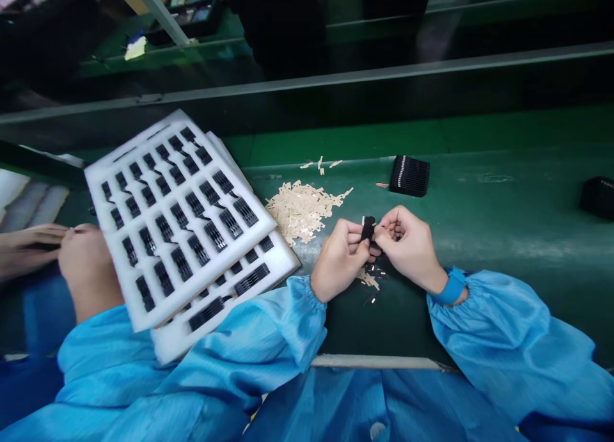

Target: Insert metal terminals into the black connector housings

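My left hand [339,261] and my right hand [405,244] meet above the green bench mat [499,237], both pinching a small black component [368,229]. A thin pale tab shows at its top end. Just left of my hands lies a loose pile of beige paper strips [301,212], and a few scraps [368,278] sit beneath them. Stacked white foam trays [180,218] with rows of black components in slots lie to my left. A ridged black block [409,176] rests beyond my right hand.
A co-worker's hands [57,250] reach in at the left, partly behind the foam trays. Another black block [598,197] sits at the right edge. A grey metal rail [307,82] runs across the bench's far side. Beyond it stand people and a tablet-like device [192,13].
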The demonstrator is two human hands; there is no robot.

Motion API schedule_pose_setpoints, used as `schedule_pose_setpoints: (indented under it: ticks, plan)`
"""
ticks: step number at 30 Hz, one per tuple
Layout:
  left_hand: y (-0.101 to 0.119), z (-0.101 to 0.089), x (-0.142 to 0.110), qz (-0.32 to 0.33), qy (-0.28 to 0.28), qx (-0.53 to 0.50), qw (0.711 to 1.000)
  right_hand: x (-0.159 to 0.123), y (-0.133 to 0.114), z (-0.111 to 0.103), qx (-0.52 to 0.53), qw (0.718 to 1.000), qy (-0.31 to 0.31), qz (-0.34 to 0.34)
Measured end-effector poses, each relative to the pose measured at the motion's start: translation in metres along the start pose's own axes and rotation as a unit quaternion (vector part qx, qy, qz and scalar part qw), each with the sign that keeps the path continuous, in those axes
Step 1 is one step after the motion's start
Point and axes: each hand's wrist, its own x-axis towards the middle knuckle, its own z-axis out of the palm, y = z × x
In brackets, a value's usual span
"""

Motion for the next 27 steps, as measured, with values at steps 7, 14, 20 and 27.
schedule_pose_setpoints:
  ticks: [7,14,20,27]
  plan:
    - [-0.001,0.0016,-0.0005,-0.017,-0.007,-0.021,1.0,0.0003,0.0009,-0.0004,0.007,1.0,0.0,0.003]
    - [0.0,0.0029,-0.0011,-0.022,-0.006,-0.019,1.0,0.0005,0.0012,-0.0006,0.008,1.0,-0.004,0.001]
    - [0.0014,0.0035,-0.0018,-0.017,-0.01,-0.016,1.0,-0.0008,0.0009,-0.001,0.003,1.0,-0.001,-0.002]
    - [0.0012,0.0015,-0.001,-0.007,-0.012,0.0,1.0,0.0,-0.0007,-0.0012,0.014,1.0,-0.012,0.0]
